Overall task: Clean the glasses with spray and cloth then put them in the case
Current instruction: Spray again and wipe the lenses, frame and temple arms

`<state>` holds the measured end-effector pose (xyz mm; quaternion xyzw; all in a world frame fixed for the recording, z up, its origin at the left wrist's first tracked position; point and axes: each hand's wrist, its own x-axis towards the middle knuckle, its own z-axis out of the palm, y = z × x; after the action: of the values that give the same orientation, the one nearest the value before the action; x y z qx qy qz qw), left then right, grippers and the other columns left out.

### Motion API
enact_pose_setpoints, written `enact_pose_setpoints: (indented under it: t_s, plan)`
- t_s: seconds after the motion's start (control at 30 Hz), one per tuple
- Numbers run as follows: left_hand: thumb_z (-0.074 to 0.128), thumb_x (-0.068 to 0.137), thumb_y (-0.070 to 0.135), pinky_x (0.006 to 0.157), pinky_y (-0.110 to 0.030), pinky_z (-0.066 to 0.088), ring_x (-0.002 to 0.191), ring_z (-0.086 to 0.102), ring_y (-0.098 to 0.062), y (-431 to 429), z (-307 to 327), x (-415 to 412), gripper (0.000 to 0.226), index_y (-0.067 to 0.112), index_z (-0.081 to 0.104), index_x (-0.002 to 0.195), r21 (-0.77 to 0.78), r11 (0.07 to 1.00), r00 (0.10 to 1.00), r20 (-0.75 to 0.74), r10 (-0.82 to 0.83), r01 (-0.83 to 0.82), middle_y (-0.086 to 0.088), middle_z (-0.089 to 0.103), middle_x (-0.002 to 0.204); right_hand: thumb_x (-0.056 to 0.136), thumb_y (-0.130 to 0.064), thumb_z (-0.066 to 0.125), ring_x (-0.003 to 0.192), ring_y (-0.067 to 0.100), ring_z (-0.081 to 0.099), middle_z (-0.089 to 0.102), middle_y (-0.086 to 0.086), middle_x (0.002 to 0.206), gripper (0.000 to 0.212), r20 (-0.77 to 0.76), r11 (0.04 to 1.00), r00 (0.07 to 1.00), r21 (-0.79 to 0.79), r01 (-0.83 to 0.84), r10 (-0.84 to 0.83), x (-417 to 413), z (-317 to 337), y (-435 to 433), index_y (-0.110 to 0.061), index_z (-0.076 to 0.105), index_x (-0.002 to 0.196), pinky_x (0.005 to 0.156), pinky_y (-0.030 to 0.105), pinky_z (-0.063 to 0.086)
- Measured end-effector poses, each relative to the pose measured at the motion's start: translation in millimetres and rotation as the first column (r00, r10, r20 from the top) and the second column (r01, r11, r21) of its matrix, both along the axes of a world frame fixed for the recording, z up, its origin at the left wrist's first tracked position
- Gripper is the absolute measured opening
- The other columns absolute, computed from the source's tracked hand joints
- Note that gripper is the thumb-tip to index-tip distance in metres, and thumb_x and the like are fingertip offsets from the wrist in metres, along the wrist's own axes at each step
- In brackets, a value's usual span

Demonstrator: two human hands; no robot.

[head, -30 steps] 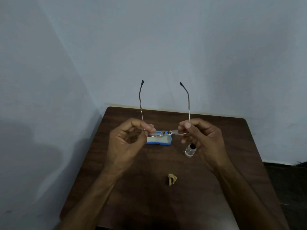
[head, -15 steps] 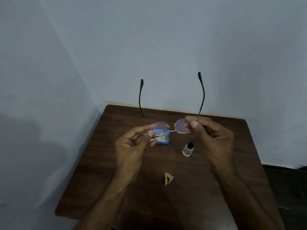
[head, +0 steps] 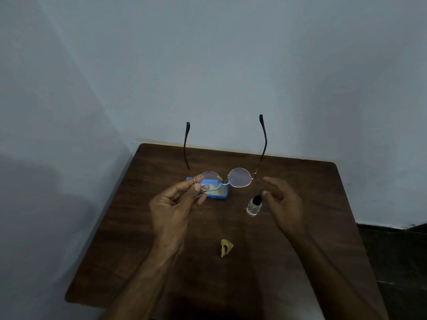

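While the left hand (head: 178, 202) pinches the thin round gold wire-rimmed glasses (head: 225, 180) at the outer edge of the left lens, thumb on the glass & fingers behind, the frame hangs in the air above the dark brown wooden table (head: 300, 181). Temples are unfolded, pointing up & away from the person. Long axis of the frame runs left-right across the view.

Right hand (head: 283, 199) is open & holds nothing, fingers loosely spread, a bit blurred. It sits just right of the small clear spray bottle w/ black cap (head: 254, 205), nearly touching the cap; can't tell if there's contact. Bottle stands upright, below & right of the right lens.

Judgement: spray step comes next, and the right hand is much the nearer one to the bottle; a short sideways close would do it.

Small blue rectangular case (head: 217, 192) lies behind the left lens, partly hidden. Crumpled tan cloth (head: 226, 247) lies nearer the person, between the forearms, untouched.
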<state>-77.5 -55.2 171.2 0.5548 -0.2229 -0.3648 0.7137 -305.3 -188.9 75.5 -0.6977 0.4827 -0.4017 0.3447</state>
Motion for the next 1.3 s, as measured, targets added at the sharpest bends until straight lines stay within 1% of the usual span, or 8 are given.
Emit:
enact_pose_setpoints:
  t_s: [0.2,0.43,0.57,0.7,0.8,0.93,1.1,1.3]
  plan:
    - [0.071,0.092,-0.002,0.074,-0.026,0.066,0.108,0.078,-0.024,-1,-2,0,0.023,0.013,0.079,0.107,0.006,1.000,1.000,-0.010,-0.005,0.005,-0.009,0.082,0.111,0.087,-0.010,0.076,0.135,0.023,0.052,0.055,0.005,0.147,0.064,-0.302,0.983,0.952,0.183,0.008,0.049,6,-73,-7,-0.015,0.052,0.146,0.111,0.039,0.045]
    - [0.071,0.091,-0.001,0.073,-0.025,0.065,0.106,0.079,-0.020,-3,-3,0,0.023,0.015,0.079,0.105,0.025,0.999,0.999,-0.027,0.023,-0.022,-0.006,0.083,0.109,0.090,-0.021,0.075,0.113,0.019,0.065,0.066,-0.002,0.125,0.050,-0.208,0.947,0.978,0.319,0.040,0.029,21,-107,-13,-0.028,0.053,0.134,0.092,0.033,0.053]
    - [0.074,0.086,0.007,0.073,-0.026,0.066,0.109,0.078,-0.021,-3,-4,5,0.022,0.013,0.079,0.106,0.014,0.999,0.999,-0.033,0.043,-0.043,-0.006,0.083,0.108,0.098,-0.019,0.067,0.109,0.016,0.066,0.066,-0.007,0.117,0.042,-0.083,0.923,0.996,0.385,0.019,0.015,25,-86,-8,-0.023,0.051,0.137,0.080,0.016,0.046]
    - [0.074,0.086,0.010,0.074,-0.024,0.064,0.109,0.078,-0.024,-2,-6,14,0.019,0.014,0.080,0.104,0.006,0.994,0.993,-0.047,0.108,-0.108,-0.006,0.083,0.105,0.104,-0.018,0.058,0.114,-0.001,0.059,0.060,-0.016,0.127,0.050,0.153,0.897,0.988,0.435,-0.082,0.016,29,-37,10,-0.028,0.040,0.149,0.092,0.021,0.047]
    - [0.075,0.083,0.014,0.075,-0.025,0.064,0.108,0.078,-0.025,-3,-9,19,0.023,0.013,0.080,0.106,0.008,0.991,0.989,-0.060,0.132,-0.131,-0.007,0.083,0.105,0.099,-0.029,0.057,0.113,0.014,0.064,0.065,-0.003,0.126,0.054,0.261,0.872,0.965,0.465,-0.152,0.028,33,1,28,-0.034,0.039,0.150,0.090,0.029,0.050]
    - [0.076,0.081,0.017,0.074,-0.024,0.064,0.110,0.078,-0.025,-5,-11,21,0.025,0.014,0.080,0.105,0.009,0.991,0.989,-0.067,0.131,-0.131,-0.008,0.083,0.104,0.086,-0.017,0.050,0.077,0.034,0.070,0.069,0.017,0.095,0.062,0.486,0.808,0.872,0.488,-0.330,0.062,44,42,47,-0.039,0.046,0.144,0.066,0.043,0.059]
    - [0.075,0.088,0.006,0.074,-0.025,0.065,0.108,0.078,-0.027,-5,-14,25,0.018,0.014,0.081,0.103,0.018,0.993,0.989,-0.083,0.120,-0.119,-0.008,0.083,0.104,0.078,-0.013,0.052,0.048,0.029,0.058,0.059,0.026,0.079,0.069,0.680,0.701,0.734,0.523,-0.485,0.001,68,81,62,-0.037,0.051,0.143,0.048,0.033,0.051]
    - [0.075,0.088,0.009,0.073,-0.027,0.066,0.111,0.077,-0.026,2,-11,38,0.021,0.014,0.081,0.107,0.030,0.995,0.994,-0.051,0.096,-0.094,-0.006,0.083,0.107,0.060,-0.039,0.093,0.045,0.030,0.059,0.062,0.030,0.091,0.098,0.794,0.599,0.606,0.462,-0.654,0.050,82,104,77,-0.033,0.049,0.148,0.045,0.032,0.052]
